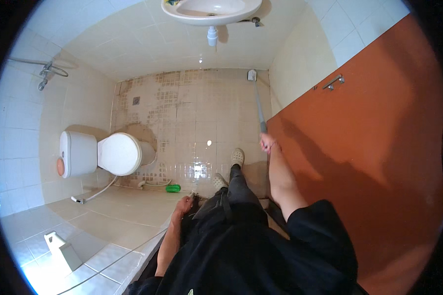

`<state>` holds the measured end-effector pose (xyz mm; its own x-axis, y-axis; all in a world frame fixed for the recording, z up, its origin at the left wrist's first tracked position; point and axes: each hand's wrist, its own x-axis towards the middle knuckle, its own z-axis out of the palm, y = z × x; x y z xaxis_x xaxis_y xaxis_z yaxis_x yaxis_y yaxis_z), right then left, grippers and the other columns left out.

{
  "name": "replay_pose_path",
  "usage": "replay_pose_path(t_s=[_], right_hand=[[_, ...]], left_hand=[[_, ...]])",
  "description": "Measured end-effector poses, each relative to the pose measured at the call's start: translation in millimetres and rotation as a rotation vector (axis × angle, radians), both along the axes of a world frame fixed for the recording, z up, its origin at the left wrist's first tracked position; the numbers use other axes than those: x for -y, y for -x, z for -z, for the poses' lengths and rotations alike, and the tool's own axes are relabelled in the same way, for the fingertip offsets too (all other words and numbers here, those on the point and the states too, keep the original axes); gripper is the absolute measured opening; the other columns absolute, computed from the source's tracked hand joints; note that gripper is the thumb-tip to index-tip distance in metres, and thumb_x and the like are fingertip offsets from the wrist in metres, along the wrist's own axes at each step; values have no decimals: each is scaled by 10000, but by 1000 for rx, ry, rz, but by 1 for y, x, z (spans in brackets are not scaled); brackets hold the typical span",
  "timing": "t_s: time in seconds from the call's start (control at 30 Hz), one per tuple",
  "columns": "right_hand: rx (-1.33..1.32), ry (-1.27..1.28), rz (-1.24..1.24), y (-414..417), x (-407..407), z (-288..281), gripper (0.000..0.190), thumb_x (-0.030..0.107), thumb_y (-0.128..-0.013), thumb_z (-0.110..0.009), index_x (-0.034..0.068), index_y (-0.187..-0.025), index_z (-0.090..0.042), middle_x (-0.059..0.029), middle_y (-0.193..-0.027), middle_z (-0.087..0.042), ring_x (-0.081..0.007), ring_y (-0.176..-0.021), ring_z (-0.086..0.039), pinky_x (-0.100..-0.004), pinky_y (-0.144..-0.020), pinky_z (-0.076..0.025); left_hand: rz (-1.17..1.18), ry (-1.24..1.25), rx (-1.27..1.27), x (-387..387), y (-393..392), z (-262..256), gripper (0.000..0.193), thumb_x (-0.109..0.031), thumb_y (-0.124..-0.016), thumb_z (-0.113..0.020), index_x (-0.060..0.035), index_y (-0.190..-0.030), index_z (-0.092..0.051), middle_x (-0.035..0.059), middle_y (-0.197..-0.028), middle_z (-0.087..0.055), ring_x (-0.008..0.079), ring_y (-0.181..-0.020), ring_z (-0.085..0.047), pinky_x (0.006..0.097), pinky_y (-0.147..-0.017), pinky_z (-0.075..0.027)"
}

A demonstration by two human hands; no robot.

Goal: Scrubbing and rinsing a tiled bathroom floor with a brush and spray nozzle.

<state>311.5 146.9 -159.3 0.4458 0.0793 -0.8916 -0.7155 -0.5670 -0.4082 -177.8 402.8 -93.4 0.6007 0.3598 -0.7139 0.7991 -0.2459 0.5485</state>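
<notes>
My right hand (267,143) grips the grey handle of a long-handled floor brush (259,105). The brush's white head (251,75) rests on the tiled floor (206,107) near the far right corner. Low at my left side is my left hand (185,204), its fingers curled; a dark object lies just right of it, and whether the hand holds anything cannot be made out. A green scrub brush or sponge (173,188) lies on the floor beyond that hand, beside a pale hose (153,184).
A white toilet (120,154) stands at the left, with a bidet sprayer (79,200) nearby. The washbasin (212,16) is on the far wall, a shower tap (47,72) on the left wall. An orange-brown door (354,147) borders my right arm. A floor drain (136,100) lies far left.
</notes>
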Motion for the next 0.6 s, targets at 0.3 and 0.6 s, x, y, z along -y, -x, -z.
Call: replay_pose_path(t_s=[0.3,0.6], right_hand=[[-70,-64,-165,151,99,-28,532,475,-867,-428,82,-509,-455,-91,-467,-469,-211,-378,-411,-352,-377,-320],[12,210,-210,310,190,-66,225,276,-854,-586,64,-931,-586,-94,-784,-590,-203,-746,-581,-378,-651,-462]], left_hand=[[59,240,-201,18,-7,43,328,-315,-866,-497,-25,-876,-652,117,-708,-654,237,-678,-644,367,-657,-494],[160,67,-135,14,-33,64,379,-329,-851,-494,-21,-1008,-649,184,-967,-658,294,-913,-631,385,-813,-490]])
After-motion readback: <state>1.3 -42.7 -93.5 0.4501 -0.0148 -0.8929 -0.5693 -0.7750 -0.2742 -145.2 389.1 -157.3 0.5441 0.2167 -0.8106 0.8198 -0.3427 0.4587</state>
